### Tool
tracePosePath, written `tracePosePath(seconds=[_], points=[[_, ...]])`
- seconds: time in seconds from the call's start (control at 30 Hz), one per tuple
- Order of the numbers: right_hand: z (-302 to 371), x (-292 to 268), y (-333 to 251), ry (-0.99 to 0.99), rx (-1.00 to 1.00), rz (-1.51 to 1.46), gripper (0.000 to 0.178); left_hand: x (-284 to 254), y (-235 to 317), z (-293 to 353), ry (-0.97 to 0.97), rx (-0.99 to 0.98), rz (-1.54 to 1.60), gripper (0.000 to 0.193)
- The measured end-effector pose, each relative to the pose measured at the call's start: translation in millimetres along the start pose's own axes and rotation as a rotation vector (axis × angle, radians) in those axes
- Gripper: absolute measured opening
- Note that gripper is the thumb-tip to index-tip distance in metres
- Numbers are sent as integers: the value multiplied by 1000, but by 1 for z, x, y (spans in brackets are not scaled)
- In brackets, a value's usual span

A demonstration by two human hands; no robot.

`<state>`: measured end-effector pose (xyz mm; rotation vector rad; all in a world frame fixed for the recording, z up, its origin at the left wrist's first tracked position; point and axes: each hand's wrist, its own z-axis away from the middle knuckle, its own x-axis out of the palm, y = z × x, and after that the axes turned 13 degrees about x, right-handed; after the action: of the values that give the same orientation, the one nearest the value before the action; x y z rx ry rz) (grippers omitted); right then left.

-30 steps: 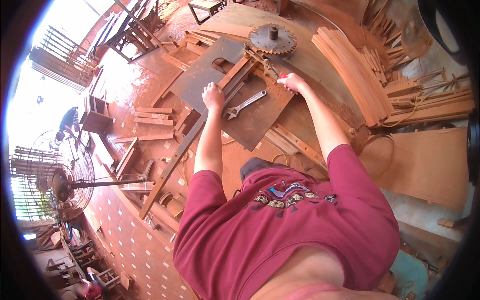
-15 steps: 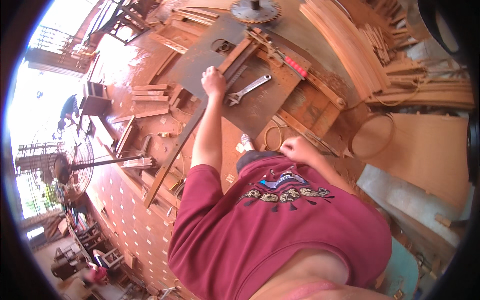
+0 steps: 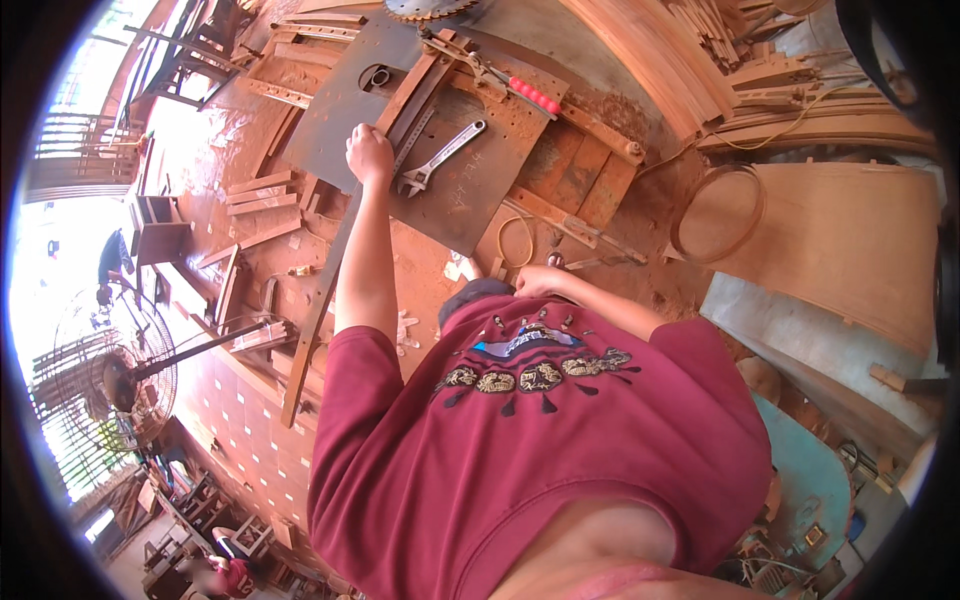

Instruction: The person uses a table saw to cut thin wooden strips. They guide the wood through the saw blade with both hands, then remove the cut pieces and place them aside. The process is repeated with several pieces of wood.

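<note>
My left hand [image 3: 370,156] is closed round a long wooden bar [image 3: 322,310], which runs across the dark metal saw table [image 3: 465,215] and sticks out past its near left edge. Beside that hand, a steel ruler [image 3: 414,137] lies along the bar. An adjustable wrench [image 3: 446,156] rests slantwise on the tabletop. At the bar's far end is a clamp with a red ribbed handle [image 3: 534,97]. My right hand [image 3: 537,281] is curled at my waist against the dark shorts [image 3: 474,293]; whether its fingers hold anything is hidden.
A toothed saw blade [image 3: 432,8] lies at the far edge. Curved boards [image 3: 660,60] are stacked at far right, near a wooden hoop [image 3: 717,212]. Wood offcuts [image 3: 262,194] litter the floor at left, with a standing fan [image 3: 120,382]. Another person [image 3: 235,578] is far off at lower left.
The whole view has shifted, so the table sits further up and left. My right hand has come in against my waist. My left hand keeps its grip on the bar.
</note>
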<state>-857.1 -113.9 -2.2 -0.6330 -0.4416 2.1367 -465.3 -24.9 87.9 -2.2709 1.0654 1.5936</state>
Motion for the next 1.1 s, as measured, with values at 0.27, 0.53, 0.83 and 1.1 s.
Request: tracePosePath(seconds=[0.27,0.53,0.83,1.1], points=[[46,-3,-38,580,-145,-115,31,-5,3,2,-4,-13,26,23],[72,-17,-58,866,-94,-19,36,1,2,5,39,-6,43,22],[72,-262,-91,1307,97,236,59,-3,5,6,65,9,14,18],[13,-330,-81,570,145,-352,37,0,8,9,44,13,-11,16]])
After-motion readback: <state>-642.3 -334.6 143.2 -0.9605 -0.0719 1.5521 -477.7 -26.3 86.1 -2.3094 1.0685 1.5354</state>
